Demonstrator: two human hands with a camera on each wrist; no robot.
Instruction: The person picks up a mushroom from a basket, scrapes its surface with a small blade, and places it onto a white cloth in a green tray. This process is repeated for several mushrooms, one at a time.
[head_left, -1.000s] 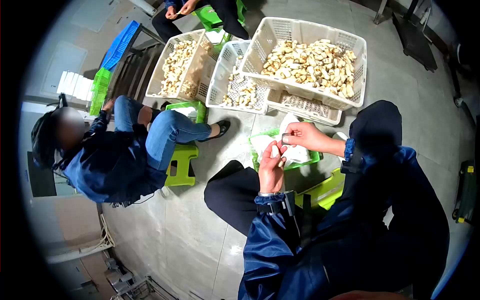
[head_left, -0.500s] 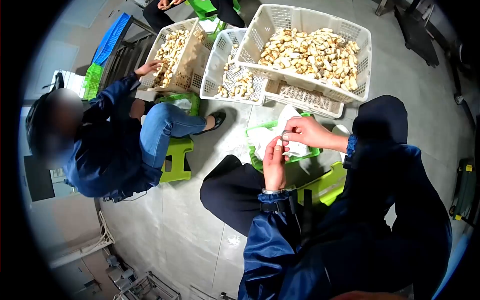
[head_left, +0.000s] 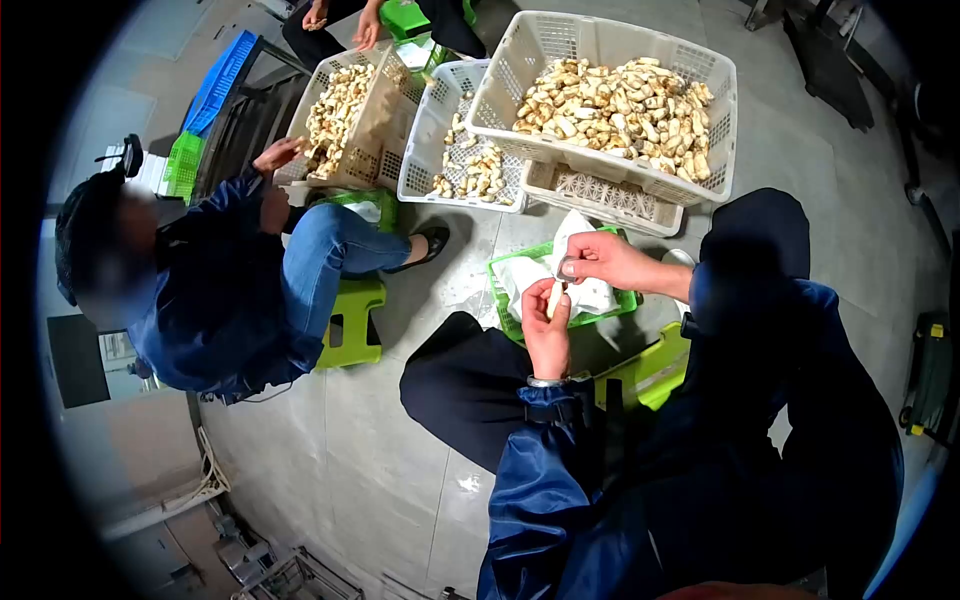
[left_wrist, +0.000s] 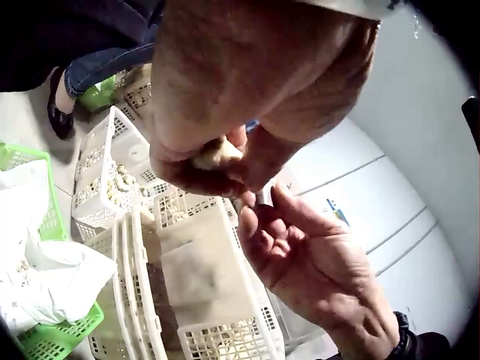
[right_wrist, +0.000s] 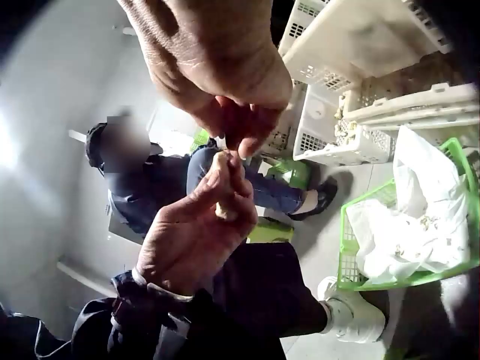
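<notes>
In the head view my left hand [head_left: 548, 335] grips a small pale mushroom [head_left: 556, 300], its end upright between thumb and fingers. My right hand [head_left: 620, 265] is close above it, pinching a small grey metal blade [head_left: 568, 268] between thumb and forefinger. The blade [left_wrist: 264, 196] also shows as a grey sliver at the fingertips in the left wrist view. Below the hands a green basket [head_left: 500, 305] holds a crumpled white bag [head_left: 590, 297]. In the right wrist view part of the mushroom [right_wrist: 223, 208] is hidden by the left fingers.
Ahead, a large white crate [head_left: 490, 110] of mushrooms overlaps a lower crate [head_left: 600, 205]. Beside it stands a white crate [head_left: 415, 185] with fewer mushrooms, then another full one [head_left: 365, 150]. A seated person [head_left: 210, 290] is at left; a green stool [head_left: 352, 315] is under them.
My hands have shifted slightly and the pale mushroom now shows clearly in my left hand. The person at left has moved a hand up to the left crate. Another person's hand reaches toward that crate.
</notes>
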